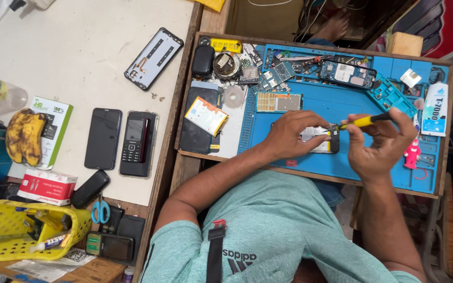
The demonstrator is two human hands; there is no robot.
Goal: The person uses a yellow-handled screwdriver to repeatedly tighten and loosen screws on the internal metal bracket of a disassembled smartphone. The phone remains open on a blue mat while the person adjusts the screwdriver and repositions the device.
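Desk: spare phones and a back cover lie well apart from the work. Blue mat: loose circuit boards are laid along its far edge, so disassembly is judged well under way. Opened phone: pinned to the mat at its middle by the left hand, fingers pressed flat on it. Screwdriver: pinched in the closed fingers of the right hand, tip at the phone's edge; screws are judged still unfinished.

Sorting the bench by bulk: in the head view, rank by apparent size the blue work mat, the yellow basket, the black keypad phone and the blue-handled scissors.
1. Blue work mat
2. Yellow basket
3. Black keypad phone
4. Blue-handled scissors
All lie at about bench height, so the order looks reliable.
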